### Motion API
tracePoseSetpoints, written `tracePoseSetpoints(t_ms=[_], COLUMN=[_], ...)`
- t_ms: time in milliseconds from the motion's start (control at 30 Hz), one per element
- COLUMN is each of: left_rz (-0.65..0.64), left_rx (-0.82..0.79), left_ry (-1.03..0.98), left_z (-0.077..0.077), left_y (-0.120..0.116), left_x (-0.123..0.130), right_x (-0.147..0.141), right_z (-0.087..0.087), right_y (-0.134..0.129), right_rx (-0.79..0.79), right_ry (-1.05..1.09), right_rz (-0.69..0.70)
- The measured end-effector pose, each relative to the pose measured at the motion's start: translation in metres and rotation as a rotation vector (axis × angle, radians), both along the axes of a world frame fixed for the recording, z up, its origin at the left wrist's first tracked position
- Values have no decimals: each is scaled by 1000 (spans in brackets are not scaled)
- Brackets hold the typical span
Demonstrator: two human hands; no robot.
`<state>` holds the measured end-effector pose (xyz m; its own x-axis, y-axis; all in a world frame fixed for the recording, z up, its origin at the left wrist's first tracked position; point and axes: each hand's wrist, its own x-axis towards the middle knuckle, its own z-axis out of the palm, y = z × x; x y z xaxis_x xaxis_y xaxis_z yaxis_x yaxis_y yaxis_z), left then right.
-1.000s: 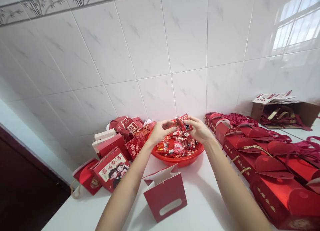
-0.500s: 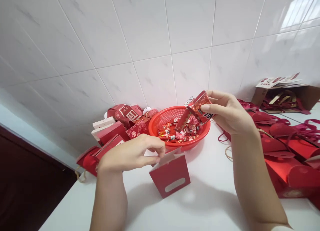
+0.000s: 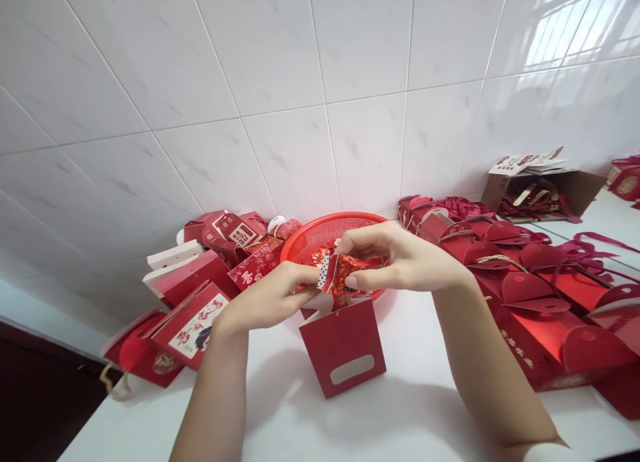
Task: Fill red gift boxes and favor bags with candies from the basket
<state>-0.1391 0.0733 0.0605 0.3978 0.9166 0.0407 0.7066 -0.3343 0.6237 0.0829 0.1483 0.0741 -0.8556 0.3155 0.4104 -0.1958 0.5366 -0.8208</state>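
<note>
My right hand grips a bunch of red wrapped candies just above the open top of a small red gift box that stands on the white counter. My left hand pinches the box's left top flap and holds it open, touching the candies' left edge. Right behind both hands stands a red plastic basket with more candies, mostly hidden by my fingers.
Several closed red gift boxes with rope handles line the counter on the right. A heap of flat red boxes and cards lies on the left. A cardboard carton sits far right against the tiled wall. The counter edge drops off at left.
My right hand has come down from above the basket, bringing the candies to the box's opening. My left hand stayed at the box flap. The view shifted slightly.
</note>
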Motion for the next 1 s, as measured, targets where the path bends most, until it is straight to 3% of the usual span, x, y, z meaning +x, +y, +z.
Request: tracePoseSetpoints(t_ms=[367, 600, 867, 1000], left_rz=[8, -42, -39, -52], left_rx=[-26, -79, -56, -99], left_ry=[7, -85, -86, -115], left_z=[-2, -3, -5, -6], left_y=[1, 4, 5, 5], left_x=[-4, -6, -9, -9], right_x=[-4, -9, -11, -18], right_z=[-2, -5, -5, -11], right_y=[-1, -2, -5, -3], right_rx=[238, 208, 361, 359], right_ry=[-88, -184, -177, -167], right_rz=[-9, 4, -124, -87])
